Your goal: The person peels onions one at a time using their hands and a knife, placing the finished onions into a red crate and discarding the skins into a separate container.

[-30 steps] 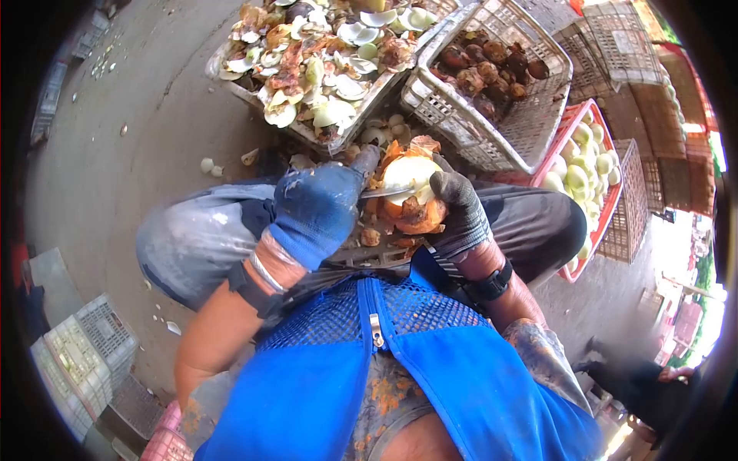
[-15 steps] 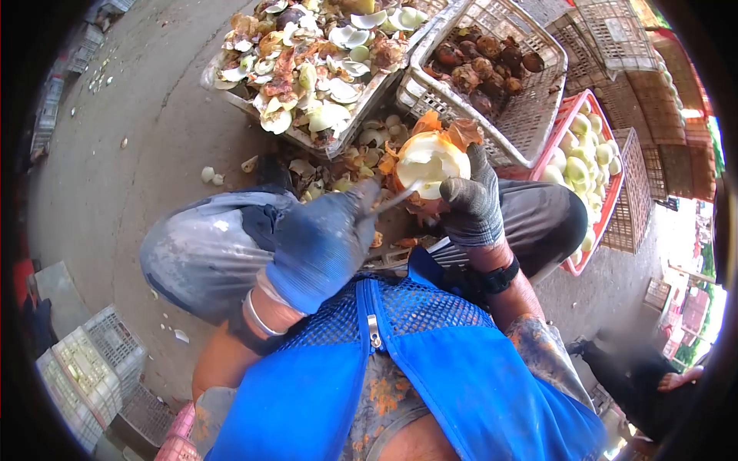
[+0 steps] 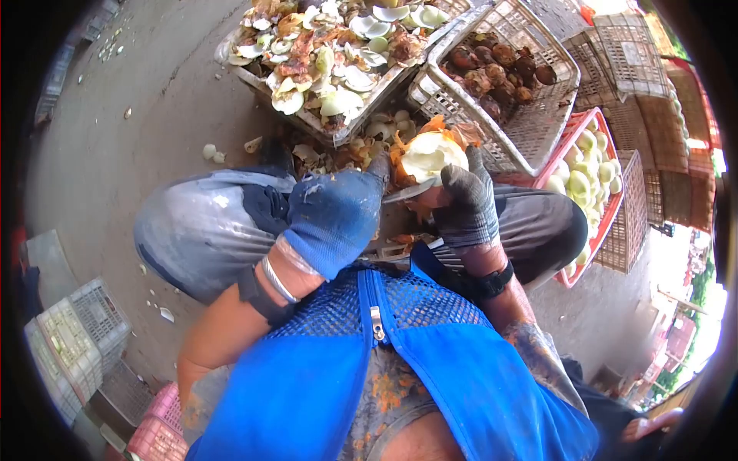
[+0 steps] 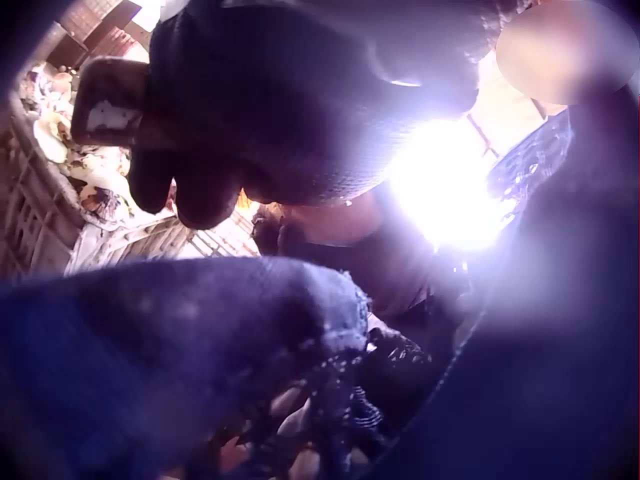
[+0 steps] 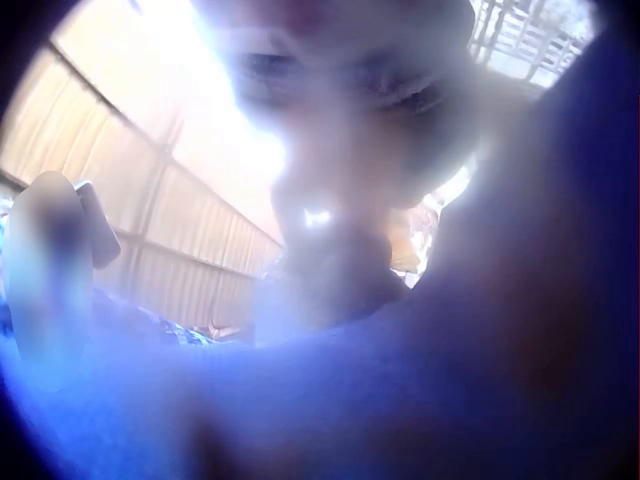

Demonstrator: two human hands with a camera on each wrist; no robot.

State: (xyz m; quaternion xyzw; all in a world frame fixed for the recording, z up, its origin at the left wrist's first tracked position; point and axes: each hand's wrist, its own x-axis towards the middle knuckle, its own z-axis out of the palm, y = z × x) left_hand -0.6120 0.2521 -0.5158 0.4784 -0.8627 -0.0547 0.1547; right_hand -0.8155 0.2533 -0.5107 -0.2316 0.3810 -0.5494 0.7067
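Observation:
My left hand (image 3: pixel 338 215), in a blue glove, grips a knife (image 3: pixel 411 190) whose blade lies against the near side of an onion. That onion (image 3: pixel 433 156) shows a pale, hollowed cut face, with loose orange-brown skin around its far edge. Holding it from the right is my right hand (image 3: pixel 467 203) in a grey glove, thumb on the near side. In the left wrist view, the butt of the knife handle (image 4: pixel 108 108) sticks out of the gloved fist. The right wrist view is blurred and washed out by glare.
Ahead stands a crate (image 3: pixel 288 119) heaped with onion peelings. Beside it a whitish crate (image 3: pixel 530 157) holds dark, unpeeled onions. A red crate (image 3: pixel 567 278) of peeled onions is at the right. More crates (image 3: pixel 638 58) are stacked behind. Another person's bare foot (image 3: pixel 652 425) shows at lower right.
The onion has moved up and away from my body, its cut face more exposed. My left hand drew back with the knife, then came up again to the onion's near side.

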